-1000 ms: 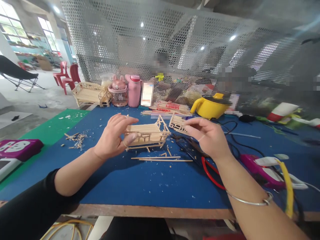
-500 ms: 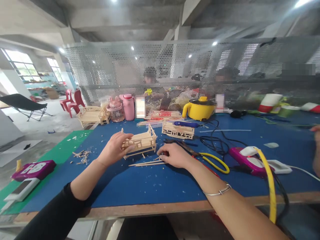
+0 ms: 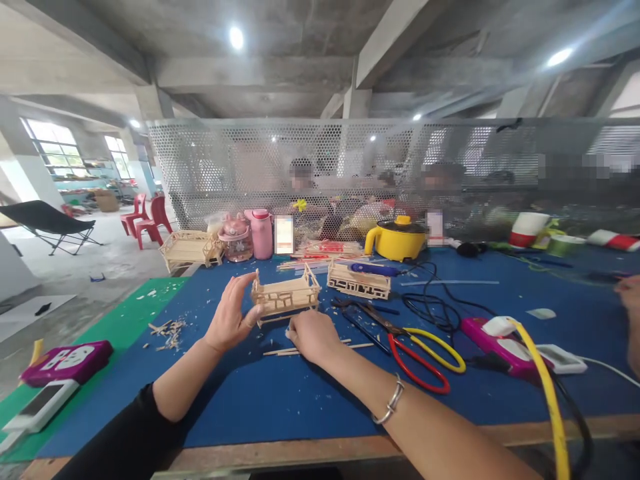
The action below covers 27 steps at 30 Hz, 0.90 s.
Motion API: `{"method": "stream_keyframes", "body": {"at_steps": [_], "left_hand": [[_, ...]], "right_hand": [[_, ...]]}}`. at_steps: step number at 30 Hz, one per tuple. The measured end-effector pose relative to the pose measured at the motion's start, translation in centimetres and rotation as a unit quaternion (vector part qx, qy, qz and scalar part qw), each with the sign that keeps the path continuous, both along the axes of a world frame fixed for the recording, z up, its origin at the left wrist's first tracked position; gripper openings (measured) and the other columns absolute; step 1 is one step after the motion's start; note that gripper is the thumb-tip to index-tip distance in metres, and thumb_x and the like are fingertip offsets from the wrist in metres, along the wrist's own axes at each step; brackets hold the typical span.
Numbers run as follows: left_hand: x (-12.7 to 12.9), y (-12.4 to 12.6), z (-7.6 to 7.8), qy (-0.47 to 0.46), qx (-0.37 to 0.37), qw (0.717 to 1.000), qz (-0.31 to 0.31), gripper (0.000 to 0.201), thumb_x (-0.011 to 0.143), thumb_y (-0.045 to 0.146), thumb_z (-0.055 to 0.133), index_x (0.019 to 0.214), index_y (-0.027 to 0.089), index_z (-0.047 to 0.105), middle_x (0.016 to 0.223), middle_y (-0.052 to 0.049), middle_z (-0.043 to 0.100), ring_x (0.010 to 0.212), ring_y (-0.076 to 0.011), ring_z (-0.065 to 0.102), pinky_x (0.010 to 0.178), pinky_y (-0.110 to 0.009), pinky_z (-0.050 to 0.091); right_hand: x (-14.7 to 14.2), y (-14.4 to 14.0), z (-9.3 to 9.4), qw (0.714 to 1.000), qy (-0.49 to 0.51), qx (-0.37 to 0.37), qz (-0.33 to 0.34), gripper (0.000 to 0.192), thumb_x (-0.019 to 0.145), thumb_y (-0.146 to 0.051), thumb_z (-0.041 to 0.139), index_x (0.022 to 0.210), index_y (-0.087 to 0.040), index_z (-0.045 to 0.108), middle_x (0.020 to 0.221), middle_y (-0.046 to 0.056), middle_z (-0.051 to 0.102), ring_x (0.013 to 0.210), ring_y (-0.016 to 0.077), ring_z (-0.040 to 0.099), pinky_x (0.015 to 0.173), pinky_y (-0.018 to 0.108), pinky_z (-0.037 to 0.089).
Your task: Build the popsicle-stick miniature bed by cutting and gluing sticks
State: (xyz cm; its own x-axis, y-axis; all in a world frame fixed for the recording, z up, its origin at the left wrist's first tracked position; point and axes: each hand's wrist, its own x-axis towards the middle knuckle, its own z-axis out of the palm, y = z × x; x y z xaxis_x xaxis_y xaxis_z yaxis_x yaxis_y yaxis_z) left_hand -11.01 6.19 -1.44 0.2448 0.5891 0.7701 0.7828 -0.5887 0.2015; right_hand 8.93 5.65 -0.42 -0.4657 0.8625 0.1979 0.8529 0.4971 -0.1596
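Standing on the blue desk (image 3: 240,417), the railed wooden-stick model (image 3: 287,293) has its long axis running left to right, with the right end set slightly farther from the person. The left hand (image 3: 231,319) is at the model's left end, thumb at the lower front corner and fingers at the upper corner. A gap shows between thumb and index finger; whether the hand clamps the model cannot be told. The right hand (image 3: 314,335) is just in front of the model's right half, fingers curled downward. The fingertips are partly hidden; whether they close on a piece cannot be determined.

Governing relation: the model lies to the right of the left hand and directly beyond the right hand. The left hand is the nearer, being at the end itself. The loose sticks (image 3: 279,353) lie in front of the model, roughly parallel to its long axis, their middle covered by the right hand.

Right of the model is a second wooden-stick model (image 3: 353,287); right and forward are red-and-yellow-handled scissors (image 3: 394,329), blades directed toward the first model.
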Motion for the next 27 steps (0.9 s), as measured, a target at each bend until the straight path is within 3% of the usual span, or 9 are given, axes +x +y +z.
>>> {"method": "stream_keyframes", "body": {"at_steps": [4,8,11,14,18,23,27], "left_hand": [[-0.3,-0.5,-0.3,-0.054,-0.007,0.998,0.032,0.044,0.090,0.036,0.037,0.130,0.021,0.033,0.123,-0.015,0.055,0.117,-0.0254,0.049,0.100,-0.047,0.038],[0.3,-0.4,0.0,-0.070,0.014,0.997,0.038,0.038,0.090,0.035,0.036,0.125,0.021,0.038,0.118,-0.013,0.058,0.115,-0.0247,0.051,0.106,-0.051,0.030],[1.5,-0.1,1.6,-0.086,0.020,0.996,0.034,0.032,0.091,0.037,0.035,0.114,0.019,0.048,0.111,-0.011,0.062,0.108,-0.0233,0.055,0.105,-0.049,0.031],[3.3,0.5,4.2,-0.068,-0.050,0.996,-0.006,0.033,0.092,0.040,0.032,0.102,0.018,0.055,0.101,-0.008,0.066,0.098,-0.0213,0.059,0.095,-0.042,0.041],[5.1,1.0,6.3,0.028,-0.133,0.990,-0.045,0.038,0.094,0.036,0.025,0.121,0.019,0.046,0.100,-0.006,0.068,0.100,-0.0199,0.060,0.104,-0.047,0.030],[5.7,0.1,5.0,0.078,-0.074,0.992,0.059,0.031,0.091,0.029,0.033,0.108,0.021,0.057,0.101,-0.005,0.070,0.099,-0.0219,0.061,0.108,-0.056,0.013],[5.4,-0.2,3.5,0.070,-0.056,0.993,0.074,0.027,0.090,0.030,0.038,0.101,0.021,0.061,0.096,-0.005,0.071,0.093,-0.0217,0.064,0.106,-0.054,0.020]], "right_hand": [[1.0,0.0,-0.2,0.998,0.047,-0.003,0.029,0.015,0.076,-0.022,0.057,0.073,-0.018,0.071,0.076,0.010,0.073,0.076,0.0233,0.068,0.068,0.028,0.047],[2.3,0.0,0.5,0.989,0.135,0.011,0.052,0.019,0.083,-0.026,0.051,0.080,-0.020,0.069,0.080,0.003,0.073,0.075,0.0164,0.067,0.067,0.022,0.046],[3.0,0.4,0.8,0.978,0.202,0.034,0.045,0.020,0.087,-0.027,0.048,0.086,-0.020,0.067,0.080,0.001,0.072,0.072,0.0128,0.065,0.066,0.019,0.046],[3.2,0.9,0.5,0.967,0.246,0.071,0.016,0.022,0.087,-0.029,0.048,0.088,-0.021,0.068,0.080,0.002,0.072,0.073,0.0140,0.066,0.067,0.020,0.045],[2.7,1.3,-0.2,0.956,0.267,0.121,-0.027,0.023,0.087,-0.032,0.049,0.089,-0.025,0.070,0.082,0.003,0.074,0.074,0.0171,0.067,0.068,0.023,0.044],[2.3,1.5,-0.6,0.948,0.276,0.151,-0.042,0.020,0.084,-0.032,0.053,0.087,-0.026,0.072,0.076,0.003,0.074,0.068,0.0188,0.068,0.062,0.024,0.041],[2.0,0.6,-0.6,0.942,0.293,0.161,-0.019,0.018,0.082,-0.030,0.053,0.080,-0.023,0.070,0.065,0.001,0.070,0.061,0.0151,0.064,0.061,0.023,0.040]]}}
